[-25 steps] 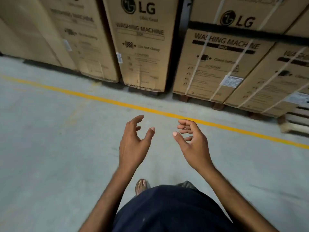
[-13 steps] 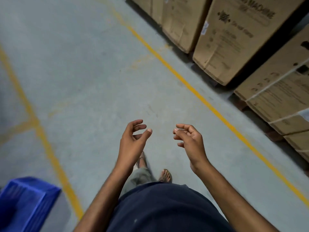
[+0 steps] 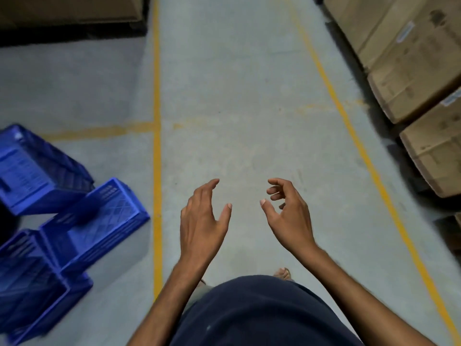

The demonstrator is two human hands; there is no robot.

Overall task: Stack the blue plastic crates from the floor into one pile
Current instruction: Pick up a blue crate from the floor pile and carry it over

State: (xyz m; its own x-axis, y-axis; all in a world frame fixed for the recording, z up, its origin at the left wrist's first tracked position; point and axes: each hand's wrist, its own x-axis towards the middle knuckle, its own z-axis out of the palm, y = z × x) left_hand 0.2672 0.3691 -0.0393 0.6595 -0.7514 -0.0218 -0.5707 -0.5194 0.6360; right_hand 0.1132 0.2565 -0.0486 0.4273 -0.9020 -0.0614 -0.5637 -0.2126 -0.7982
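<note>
Three blue plastic crates sit on the grey concrete floor (image 3: 237, 96) at the left edge of the frame: an upper crate (image 3: 32, 176), a middle crate (image 3: 97, 223) tilted with one corner towards the yellow floor line (image 3: 157, 171), and a lower-left crate (image 3: 32, 290) whose rim the middle one overlaps. Both hands hover empty at lower centre, well apart from the crates, the left hand (image 3: 202, 221) and right hand (image 3: 289, 216) facing each other with fingers loosely curled and spread, gripping nothing. Cardboard boxes (image 3: 411, 71) line the right edge beyond a second yellow line, and a sandalled foot (image 3: 283, 273) peeks out above the dark shirt (image 3: 249, 315).
</note>
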